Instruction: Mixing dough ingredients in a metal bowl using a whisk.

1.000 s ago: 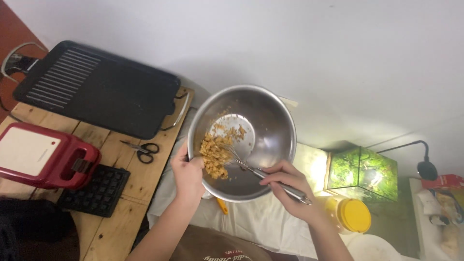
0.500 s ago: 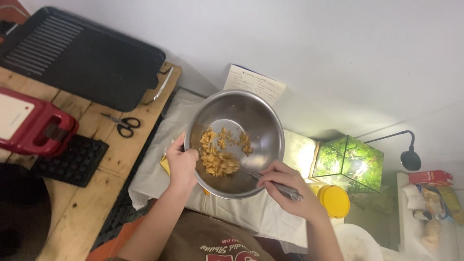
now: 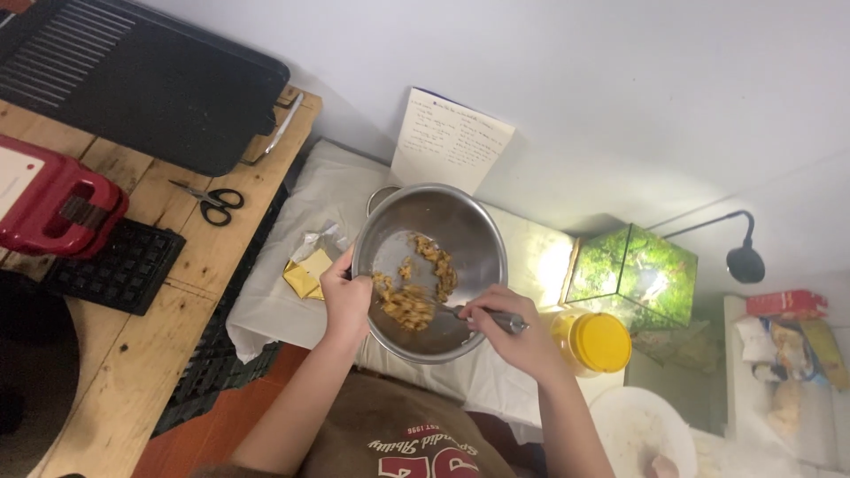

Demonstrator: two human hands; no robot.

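Observation:
A steel mixing bowl (image 3: 460, 221) is tilted over a white cloth-covered surface. Yellow-brown crumbly food (image 3: 412, 305) lies in its lower part. My left hand (image 3: 345, 296) grips the bowl's left rim. My right hand (image 3: 513, 332) holds a metal utensil (image 3: 482, 314) whose tip reaches into the food. Butter in opened foil wrapping (image 3: 305, 270) lies just left of the bowl.
A handwritten sheet of paper (image 3: 452, 142) leans on the wall behind the bowl. Black scissors (image 3: 208, 199), a red waffle maker (image 3: 53, 204) and a black grill plate (image 3: 133, 75) sit on the wooden table at left. A yellow-lidded jar (image 3: 598, 341), a small lit glass tank (image 3: 633, 270) and a white bowl (image 3: 642, 434) stand at right.
The view has shifted, so the bowl sits lower and more central. The food has spread along the bowl's right side, and the utensil has moved through it.

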